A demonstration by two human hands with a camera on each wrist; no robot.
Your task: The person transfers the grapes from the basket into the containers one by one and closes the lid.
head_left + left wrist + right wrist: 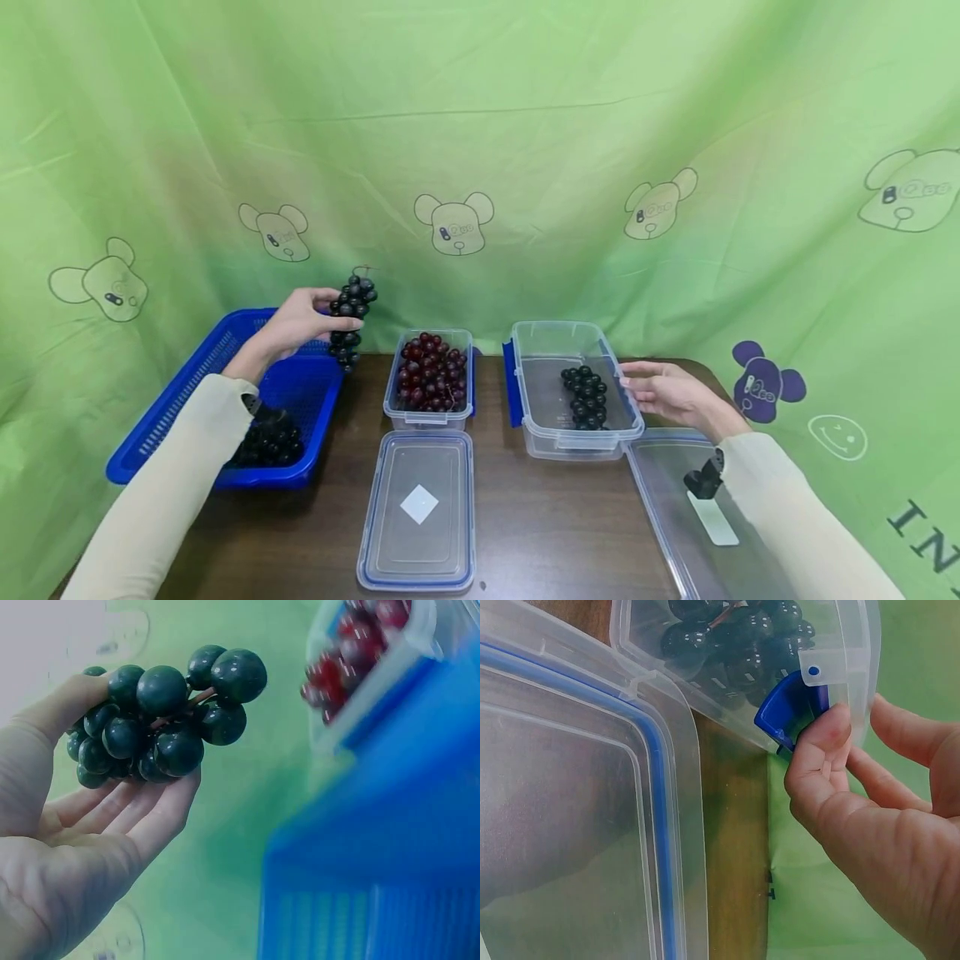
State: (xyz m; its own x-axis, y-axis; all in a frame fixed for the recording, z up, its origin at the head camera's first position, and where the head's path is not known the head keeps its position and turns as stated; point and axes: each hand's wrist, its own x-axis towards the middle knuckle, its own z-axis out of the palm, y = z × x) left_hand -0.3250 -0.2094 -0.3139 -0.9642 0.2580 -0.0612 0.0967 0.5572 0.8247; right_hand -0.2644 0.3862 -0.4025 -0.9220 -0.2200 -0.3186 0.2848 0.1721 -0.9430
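My left hand (303, 321) holds a bunch of black grapes (351, 308) between thumb and fingers, raised over the right rim of the blue basket (318, 396). More black grapes (270, 437) lie inside that basket. My right hand (667, 390) is at the right wall of the larger clear container (581, 446), its fingertips touching it. In the right wrist view the thumb lies against a blue latch (787, 712) hanging on that wall, and the fingers are loosely bent. One bunch of black grapes (585, 396) lies inside this container.
A smaller clear container (427, 421) filled with red grapes (431, 372) stands between basket and larger container. Its lid (417, 542) lies in front of it. A larger lid (660, 492) lies under my right forearm. A green curtain (480, 125) hangs right behind the table.
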